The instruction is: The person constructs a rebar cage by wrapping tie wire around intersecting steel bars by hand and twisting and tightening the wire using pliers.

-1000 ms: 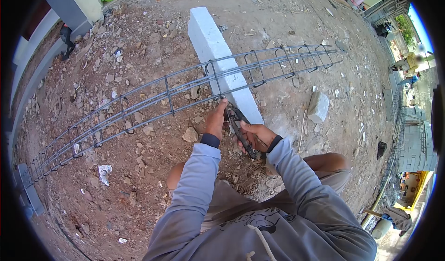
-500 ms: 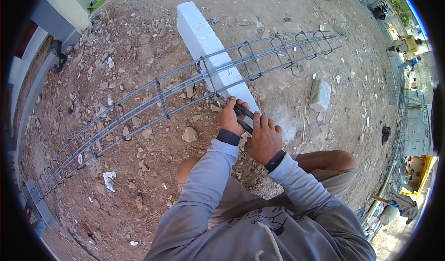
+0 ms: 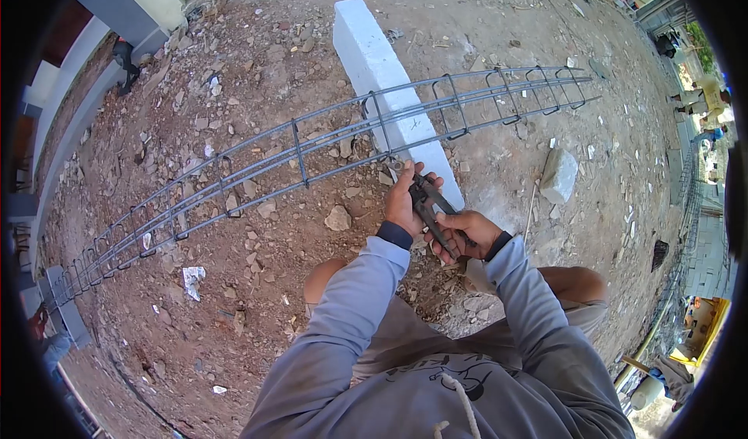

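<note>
Dark-handled pliers (image 3: 429, 215) slant between my two hands in front of my knees. My left hand (image 3: 400, 205) is closed near their jaw end, close to the lower bar of the rebar cage (image 3: 302, 149). Its fingers hide the jaws and anything thin they may grip. My right hand (image 3: 477, 230) holds the handle end, thumb on top and fingers curled beneath, with the handles spread. The long cage of bars and square stirrups rests across a white block (image 3: 375, 61), just beyond my left fingertips.
The cage's far left end meets a grey block (image 3: 66, 314), where part of another person shows at the edge. A pale stone chunk (image 3: 559, 176) lies right of my hands. Rubble covers the ground (image 3: 257, 283). More people stand at the far right.
My right hand has turned from back-up to thumb-up, and its fingers have loosened under the pliers' handles. My left hand stays by the cage. The whole view has shifted slightly.
</note>
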Available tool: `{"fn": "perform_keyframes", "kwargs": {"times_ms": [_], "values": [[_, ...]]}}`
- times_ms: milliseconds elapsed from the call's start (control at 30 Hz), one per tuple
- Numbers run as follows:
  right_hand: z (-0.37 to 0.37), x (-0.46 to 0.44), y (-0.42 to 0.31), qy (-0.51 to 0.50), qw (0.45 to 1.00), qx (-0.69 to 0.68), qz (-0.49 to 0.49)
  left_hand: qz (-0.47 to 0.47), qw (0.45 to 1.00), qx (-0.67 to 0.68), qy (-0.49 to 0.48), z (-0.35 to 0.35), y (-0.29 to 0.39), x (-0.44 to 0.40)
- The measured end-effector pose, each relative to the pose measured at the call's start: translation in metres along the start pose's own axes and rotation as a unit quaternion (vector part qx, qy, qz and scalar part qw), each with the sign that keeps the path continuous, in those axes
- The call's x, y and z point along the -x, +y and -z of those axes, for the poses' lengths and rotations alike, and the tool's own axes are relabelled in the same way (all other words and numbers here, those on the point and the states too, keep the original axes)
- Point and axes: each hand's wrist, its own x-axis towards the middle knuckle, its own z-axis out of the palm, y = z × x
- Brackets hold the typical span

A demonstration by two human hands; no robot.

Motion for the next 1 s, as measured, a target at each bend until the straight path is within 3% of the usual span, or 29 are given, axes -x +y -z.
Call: {"fn": "perform_keyframes", "kwargs": {"times_ms": [100, 200, 267, 333, 367, 467, 633, 800, 867, 900, 1000], "values": [[-0.007, 0.003, -0.001, -0.003, 1.0, -0.018, -0.006, 0.005, 0.999, 0.008, -0.03, 0.0, -0.003, -0.002], [-0.016, 0.012, -0.015, 0.158, 0.961, 0.223, 0.032, 0.015, 0.999, 0.041, -0.032, -0.003, -0.005, -0.006], [-0.025, 0.02, -0.018, 0.314, 0.796, 0.501, 0.129, 0.002, 0.998, 0.059, -0.028, -0.002, -0.008, -0.01], [-0.048, 0.033, -0.015, 0.407, 0.569, 0.673, 0.241, -0.015, 0.997, 0.069, -0.007, -0.009, -0.01, -0.012], [-0.061, 0.036, -0.016, 0.406, 0.583, 0.682, 0.172, -0.019, 0.997, 0.078, -0.007, -0.011, -0.012, -0.014], [-0.062, 0.014, 0.011, 0.502, 0.451, 0.712, 0.195, -0.011, 0.995, 0.087, 0.037, -0.02, -0.014, -0.013], [-0.045, -0.002, 0.014, 0.482, 0.569, 0.653, 0.131, -0.016, 0.988, 0.011, 0.151, -0.026, -0.018, -0.015], [-0.009, -0.007, 0.014, 0.343, 0.709, 0.585, 0.196, -0.006, 0.984, -0.094, 0.148, -0.011, -0.013, -0.005], [-0.008, -0.003, 0.003, 0.257, 0.89, 0.363, 0.097, -0.004, 0.988, -0.104, 0.117, -0.004, -0.008, -0.003], [-0.01, -0.002, 0.0, 0.204, 0.948, 0.24, 0.038, -0.004, 0.989, -0.113, 0.096, 0.0, -0.006, -0.003], [-0.013, 0.001, 0.004, 0.105, 0.993, 0.058, 0.012, 0.002, 0.994, -0.094, 0.05, 0.009, -0.005, -0.004]]}}
